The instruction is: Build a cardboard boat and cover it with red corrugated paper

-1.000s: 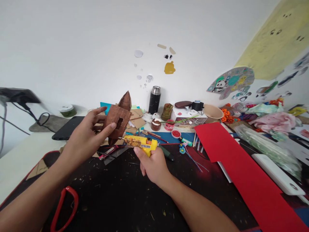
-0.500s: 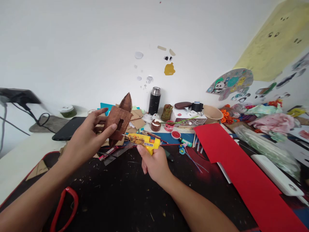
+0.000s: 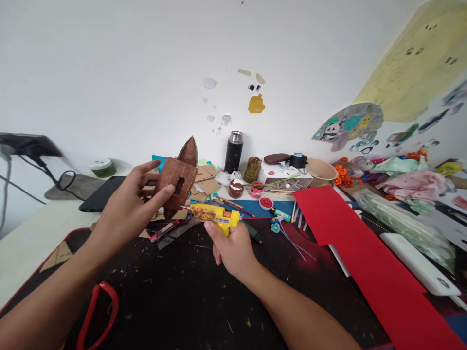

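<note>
A brown model boat (image 3: 188,154) with a curved cabin roof and a rectangular cut-out is held up in my left hand (image 3: 133,201). The thumb lies across the roof's near face and the other fingers go behind it. My right hand (image 3: 233,248) is wrapped round the handle of a yellow hot glue gun (image 3: 209,213), whose body is smeared with brown residue. The gun's metal nozzle points left and reaches the lower edge of the boat's cabin; I cannot tell whether it touches.
Red-handled scissors (image 3: 98,316) lie on the black mat (image 3: 175,301) at lower left. Red card (image 3: 350,248) stretches across the right side. Behind stand a black thermos (image 3: 234,153), paint pots (image 3: 235,188) and cardboard scraps (image 3: 207,181). A tablet (image 3: 104,194) lies at left.
The boat has shifted slightly left and up in my left hand. The glue gun has moved a little left with it, its nozzle staying by the cabin's lower edge.
</note>
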{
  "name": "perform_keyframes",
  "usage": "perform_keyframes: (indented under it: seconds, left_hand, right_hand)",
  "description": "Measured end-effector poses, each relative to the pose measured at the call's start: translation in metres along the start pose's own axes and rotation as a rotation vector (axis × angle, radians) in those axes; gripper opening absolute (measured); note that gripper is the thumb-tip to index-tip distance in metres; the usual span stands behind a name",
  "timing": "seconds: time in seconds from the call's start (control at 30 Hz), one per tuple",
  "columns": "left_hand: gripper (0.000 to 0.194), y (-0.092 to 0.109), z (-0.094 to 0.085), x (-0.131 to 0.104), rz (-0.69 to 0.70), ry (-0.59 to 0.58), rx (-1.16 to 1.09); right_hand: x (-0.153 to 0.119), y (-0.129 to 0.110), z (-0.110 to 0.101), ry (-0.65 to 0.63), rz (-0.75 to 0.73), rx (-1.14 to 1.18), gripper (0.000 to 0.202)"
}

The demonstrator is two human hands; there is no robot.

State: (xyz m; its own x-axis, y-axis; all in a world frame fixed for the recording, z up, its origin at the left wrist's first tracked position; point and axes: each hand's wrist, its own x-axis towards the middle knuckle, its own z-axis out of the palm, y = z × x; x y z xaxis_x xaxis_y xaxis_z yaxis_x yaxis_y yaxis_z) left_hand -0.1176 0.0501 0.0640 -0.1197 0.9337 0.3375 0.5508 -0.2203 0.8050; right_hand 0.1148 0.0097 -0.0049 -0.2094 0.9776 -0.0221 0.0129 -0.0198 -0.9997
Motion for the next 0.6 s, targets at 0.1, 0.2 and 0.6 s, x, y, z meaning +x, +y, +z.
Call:
perform_keyframes:
  seconds: [0.1,0.2,0.6]
  left_hand:
    - [0.083,-0.0012,0.0005,0.0005,0.002,0.010,-0.004]
    - [0.083,-0.0005,0.0010,0.0001,-0.001,-0.007,-0.006]
    - [0.080,-0.0054,0.0004,-0.0006,0.014,-0.007,-0.005]
  right_hand:
    - [-0.0004,-0.0013,0.0001,0.000,0.003,-0.007,0.074]
    - [0.0002,-0.0016,-0.0005,0.012,0.001,0.000,0.073]
    - [0.0018,-0.0012,-0.0037,0.026,0.004,0.013,0.074]
